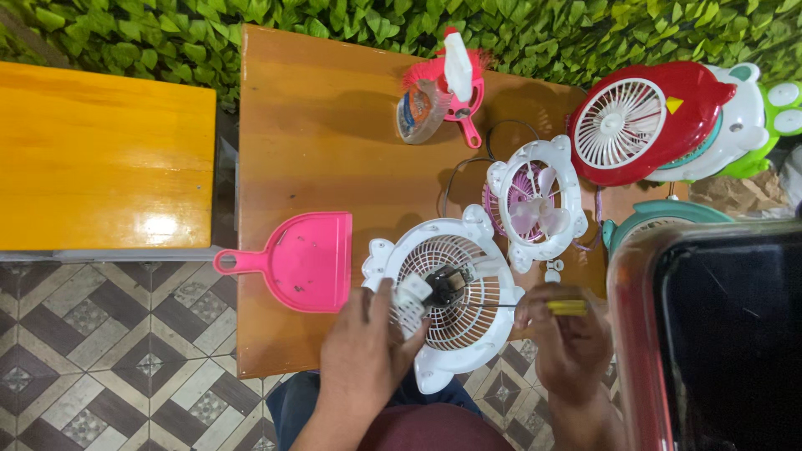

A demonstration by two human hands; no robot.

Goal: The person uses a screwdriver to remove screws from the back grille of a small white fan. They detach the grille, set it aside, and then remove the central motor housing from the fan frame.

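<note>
A white round fan grille shell [468,330] lies at the near edge of the wooden table [317,150]. My left hand [363,351] holds a small white part with a dark motor block [434,288] over the grille's middle. My right hand [568,342] grips a yellow-handled screwdriver [568,307], its thin shaft pointing left toward the motor block. Just behind the grille sits another white fan half with pale pink blades [535,205], with dark wires looping from it.
A pink dustpan [301,260] lies left of the grille. A pink brush, a tape roll and a white spray bottle [443,83] sit at the table's far side. Red-and-white fan [639,121], teal fan [660,219] and a dark tray [718,334] crowd the right. A yellow bench [100,159] stands left.
</note>
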